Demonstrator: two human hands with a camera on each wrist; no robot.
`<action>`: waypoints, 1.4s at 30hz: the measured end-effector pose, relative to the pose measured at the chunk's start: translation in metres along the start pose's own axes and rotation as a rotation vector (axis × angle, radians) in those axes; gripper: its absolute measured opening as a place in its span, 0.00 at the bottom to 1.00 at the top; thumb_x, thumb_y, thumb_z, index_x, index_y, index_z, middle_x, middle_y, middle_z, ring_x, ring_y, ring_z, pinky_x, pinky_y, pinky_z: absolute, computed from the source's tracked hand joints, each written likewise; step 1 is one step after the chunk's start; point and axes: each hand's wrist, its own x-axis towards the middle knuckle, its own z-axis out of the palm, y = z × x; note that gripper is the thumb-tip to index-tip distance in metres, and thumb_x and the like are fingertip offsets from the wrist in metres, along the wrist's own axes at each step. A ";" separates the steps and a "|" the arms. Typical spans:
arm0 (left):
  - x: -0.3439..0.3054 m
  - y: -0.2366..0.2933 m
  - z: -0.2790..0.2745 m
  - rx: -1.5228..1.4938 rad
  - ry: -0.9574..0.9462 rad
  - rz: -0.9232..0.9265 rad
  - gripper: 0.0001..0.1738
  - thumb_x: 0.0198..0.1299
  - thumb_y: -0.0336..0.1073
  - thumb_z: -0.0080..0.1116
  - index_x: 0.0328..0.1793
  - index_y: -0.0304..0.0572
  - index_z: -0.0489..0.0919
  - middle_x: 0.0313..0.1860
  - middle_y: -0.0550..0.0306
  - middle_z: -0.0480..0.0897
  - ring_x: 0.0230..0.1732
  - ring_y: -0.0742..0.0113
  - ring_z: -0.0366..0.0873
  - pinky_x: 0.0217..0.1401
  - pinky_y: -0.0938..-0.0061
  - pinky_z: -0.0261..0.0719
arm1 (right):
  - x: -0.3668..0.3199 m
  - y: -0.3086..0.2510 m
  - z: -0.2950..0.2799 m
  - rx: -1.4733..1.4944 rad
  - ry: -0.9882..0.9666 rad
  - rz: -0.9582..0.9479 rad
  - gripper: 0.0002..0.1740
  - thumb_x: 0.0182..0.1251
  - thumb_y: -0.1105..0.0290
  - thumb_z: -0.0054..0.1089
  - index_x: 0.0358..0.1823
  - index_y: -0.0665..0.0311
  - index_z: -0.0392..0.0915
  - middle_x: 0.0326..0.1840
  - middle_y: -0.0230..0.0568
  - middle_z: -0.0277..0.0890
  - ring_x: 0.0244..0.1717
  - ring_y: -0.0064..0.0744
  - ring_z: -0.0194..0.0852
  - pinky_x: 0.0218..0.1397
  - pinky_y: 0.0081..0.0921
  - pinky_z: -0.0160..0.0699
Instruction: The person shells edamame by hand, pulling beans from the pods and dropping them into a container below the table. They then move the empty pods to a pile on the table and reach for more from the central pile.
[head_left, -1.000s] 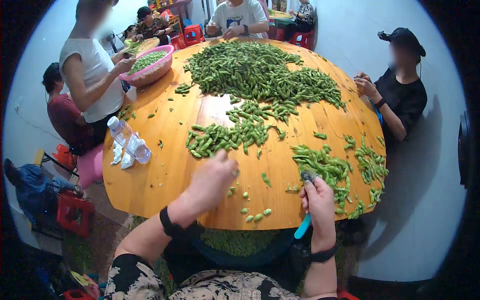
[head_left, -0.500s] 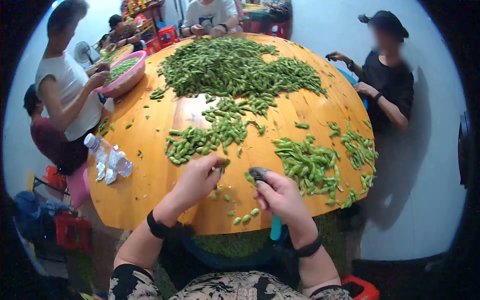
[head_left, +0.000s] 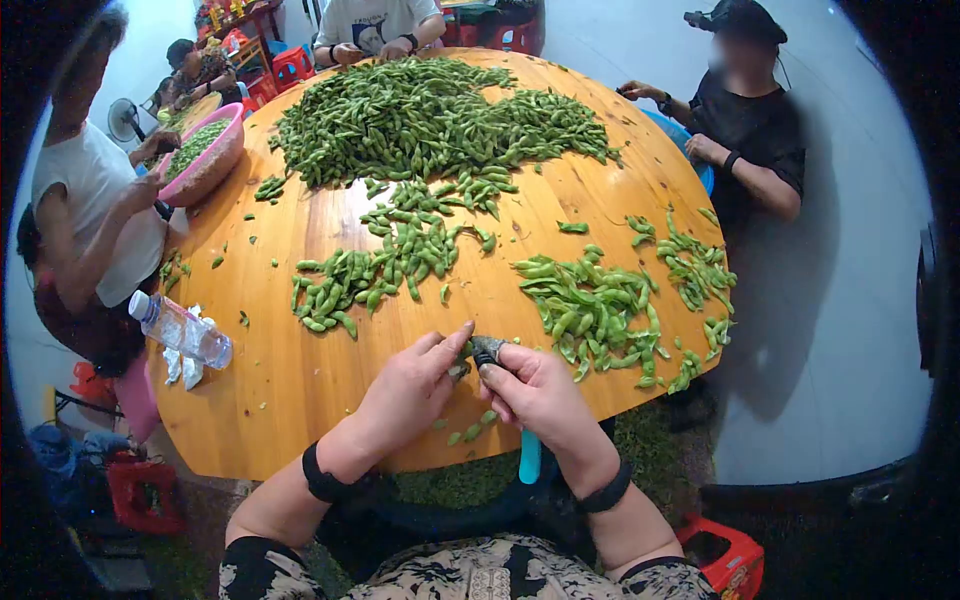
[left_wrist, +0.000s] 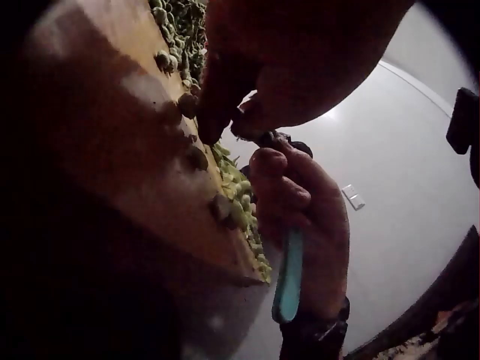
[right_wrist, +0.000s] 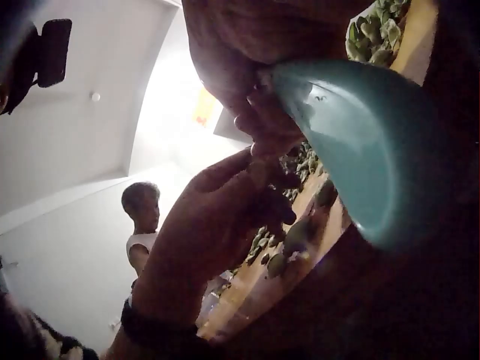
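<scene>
My left hand (head_left: 402, 392) and right hand (head_left: 548, 397) meet low over the near table edge. The right hand grips a tool whose rounded teal handle (head_left: 530, 460) sticks out below the palm; its working end is hidden among the fingers. A dark covering (head_left: 487, 348) shows at the right thumb and fingertip. The left thumb and fingers pinch a green soybean pod (head_left: 460, 369), mostly hidden, right at the right fingertips. Loose shelled beans (head_left: 471, 434) lie just below the hands. Plump pods (head_left: 370, 275) lie ahead of the left hand; flatter, paler pods (head_left: 590, 310) lie beyond the right.
A big pod heap (head_left: 420, 125) covers the far middle of the round wooden table (head_left: 260, 400). At left are a clear bottle (head_left: 185, 330) and crumpled tissue. A pink basin (head_left: 205, 165) stands farther back. People sit or stand around; a red stool (head_left: 725, 560) is at lower right.
The left hand has come back from the plump pods with a pod. The right hand has moved left with the tool, and the two hands now meet. The whole view has shifted.
</scene>
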 end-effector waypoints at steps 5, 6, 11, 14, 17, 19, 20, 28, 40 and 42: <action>0.003 -0.007 0.008 0.023 0.034 0.028 0.31 0.55 0.24 0.56 0.68 0.40 0.68 0.33 0.45 0.75 0.33 0.47 0.76 0.35 0.60 0.76 | 0.001 0.003 0.004 -0.012 0.064 -0.022 0.06 0.69 0.72 0.51 0.36 0.65 0.76 0.21 0.23 0.70 0.18 0.10 0.64 0.20 0.13 0.62; 0.003 -0.010 0.011 0.004 0.045 0.050 0.30 0.55 0.24 0.56 0.67 0.39 0.68 0.34 0.45 0.75 0.34 0.46 0.76 0.35 0.60 0.76 | 0.001 0.005 0.005 -0.014 0.067 -0.022 0.06 0.69 0.72 0.51 0.36 0.65 0.76 0.21 0.23 0.70 0.18 0.10 0.64 0.20 0.13 0.62; 0.005 -0.017 0.017 -0.059 0.051 0.081 0.29 0.55 0.23 0.54 0.66 0.38 0.68 0.35 0.43 0.76 0.35 0.45 0.77 0.36 0.60 0.77 | 0.005 0.010 0.008 0.191 0.125 0.067 0.06 0.69 0.72 0.49 0.34 0.62 0.75 0.20 0.23 0.68 0.15 0.10 0.60 0.14 0.13 0.57; 0.005 -0.024 0.017 -0.162 0.052 0.079 0.27 0.56 0.22 0.52 0.65 0.38 0.69 0.36 0.43 0.77 0.37 0.45 0.78 0.38 0.62 0.78 | 0.008 0.013 0.007 0.369 0.115 0.125 0.05 0.69 0.72 0.49 0.36 0.60 0.74 0.21 0.26 0.70 0.14 0.12 0.60 0.11 0.12 0.54; 0.006 -0.027 0.014 -0.269 0.022 0.058 0.22 0.62 0.23 0.49 0.64 0.36 0.71 0.42 0.44 0.80 0.41 0.56 0.81 0.46 0.70 0.77 | 0.013 0.016 0.002 0.558 0.025 0.172 0.03 0.69 0.72 0.49 0.40 0.60 0.72 0.23 0.29 0.71 0.14 0.13 0.61 0.10 0.12 0.56; 0.007 -0.028 0.011 -0.403 -0.020 -0.013 0.21 0.65 0.25 0.49 0.64 0.37 0.72 0.44 0.53 0.82 0.40 0.69 0.78 0.46 0.76 0.76 | 0.012 0.013 -0.001 0.578 0.008 0.184 0.04 0.69 0.72 0.49 0.42 0.60 0.71 0.24 0.29 0.72 0.13 0.13 0.61 0.10 0.11 0.57; 0.007 -0.030 0.012 -0.531 -0.042 -0.063 0.21 0.66 0.27 0.50 0.65 0.38 0.73 0.44 0.63 0.80 0.40 0.80 0.73 0.44 0.81 0.74 | 0.012 0.013 -0.003 0.598 -0.012 0.187 0.04 0.69 0.72 0.49 0.43 0.59 0.70 0.24 0.29 0.72 0.14 0.13 0.61 0.10 0.11 0.57; 0.002 -0.027 0.010 -0.485 -0.127 -0.071 0.23 0.65 0.25 0.49 0.68 0.40 0.70 0.41 0.58 0.81 0.38 0.74 0.75 0.45 0.77 0.75 | -0.005 0.002 0.011 0.115 0.094 0.025 0.07 0.70 0.70 0.48 0.34 0.62 0.73 0.22 0.26 0.71 0.15 0.11 0.64 0.13 0.10 0.59; 0.003 -0.035 0.016 -0.188 0.094 0.215 0.27 0.59 0.20 0.48 0.67 0.38 0.68 0.41 0.41 0.79 0.40 0.50 0.80 0.44 0.65 0.76 | -0.003 -0.001 0.030 0.003 0.174 -0.052 0.07 0.71 0.71 0.48 0.39 0.63 0.75 0.22 0.23 0.69 0.16 0.09 0.61 0.16 0.10 0.57; 0.004 -0.033 0.018 -0.277 0.094 0.152 0.27 0.59 0.20 0.48 0.67 0.38 0.68 0.41 0.43 0.79 0.39 0.50 0.80 0.43 0.66 0.77 | -0.002 0.002 0.030 0.066 0.164 -0.059 0.07 0.71 0.70 0.48 0.41 0.63 0.76 0.23 0.24 0.70 0.16 0.09 0.60 0.16 0.10 0.57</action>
